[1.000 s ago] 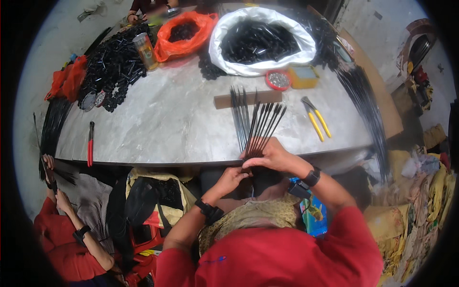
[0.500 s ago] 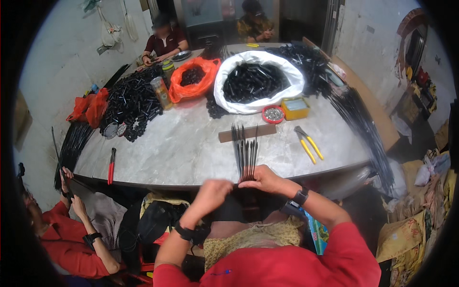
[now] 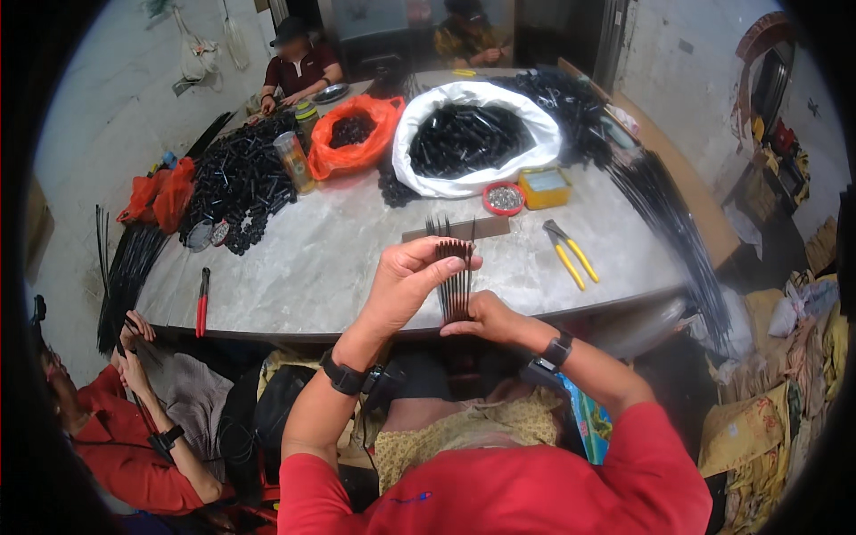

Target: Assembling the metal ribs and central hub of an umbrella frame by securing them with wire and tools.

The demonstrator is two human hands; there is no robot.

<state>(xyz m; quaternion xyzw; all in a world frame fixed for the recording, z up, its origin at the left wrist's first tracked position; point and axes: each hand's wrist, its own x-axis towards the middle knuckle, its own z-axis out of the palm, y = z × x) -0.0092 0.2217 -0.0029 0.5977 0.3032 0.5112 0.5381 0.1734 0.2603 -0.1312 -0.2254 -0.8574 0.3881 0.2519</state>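
A fan-like bundle of thin black rods (image 3: 455, 294) stands upright over the table's near edge. My right hand (image 3: 496, 319) is closed around its lower end, with the thumb pointing left. Higher up, my left hand (image 3: 406, 283) pinches the same bundle between thumb and fingers, and the rod tips stick out above it. Just behind the tips lies a flat brown bar (image 3: 495, 227) on the grey table (image 3: 312, 267). To the right of my hands lie pincers with yellow handles (image 3: 571, 254).
A white sack (image 3: 446, 187) of black tubes stands beyond, beside an orange bag (image 3: 334, 165), a red dish (image 3: 504, 200) of small metal bits and a yellow box (image 3: 546, 189). Red-handled pliers (image 3: 203, 303) lie left. A co-worker in red (image 3: 134, 437) sits left; two people sit across.
My left hand has come up and right from beside the bundle onto its upper part. My right hand keeps its hold low down. The co-worker at left has lowered their hands slightly.
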